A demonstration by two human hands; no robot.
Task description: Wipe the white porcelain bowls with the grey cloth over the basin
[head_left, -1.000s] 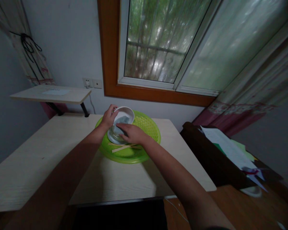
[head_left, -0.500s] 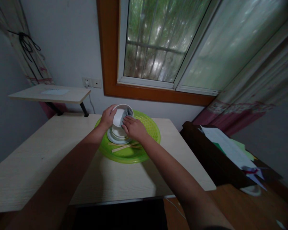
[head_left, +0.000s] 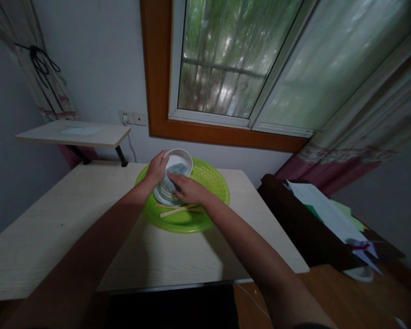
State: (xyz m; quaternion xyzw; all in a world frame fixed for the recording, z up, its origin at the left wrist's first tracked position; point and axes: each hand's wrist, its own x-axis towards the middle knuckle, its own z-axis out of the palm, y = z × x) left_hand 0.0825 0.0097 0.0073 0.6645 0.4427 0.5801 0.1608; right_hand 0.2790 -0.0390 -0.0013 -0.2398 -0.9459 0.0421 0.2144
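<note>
My left hand [head_left: 157, 167] grips the left rim of a white bowl [head_left: 185, 156], which is tilted toward me. In my right hand [head_left: 189, 188] is a grey-blue cloth [head_left: 178, 169], pressed against the inside and near rim of the bowl. Below the bowl, white dishes are stacked on a pale plate [head_left: 164, 199], partly hidden by the cloth and my right hand. Several light wooden chopsticks [head_left: 173, 212] lie crossed in front of the plate. All of this is on or above a round green plastic tray [head_left: 185, 227].
The tray stands on a pale wooden table [head_left: 123, 256] against the wall. At the back left is a small raised shelf [head_left: 106, 135] on black legs. A dark brown piece of furniture [head_left: 294, 219] with papers [head_left: 322, 205] on it stands to the right, below the window.
My right hand has moved from the right inner side of the bowl down and left to its near rim, drawing the cloth along. The bowl has turned slightly, so more of its inside shows.
</note>
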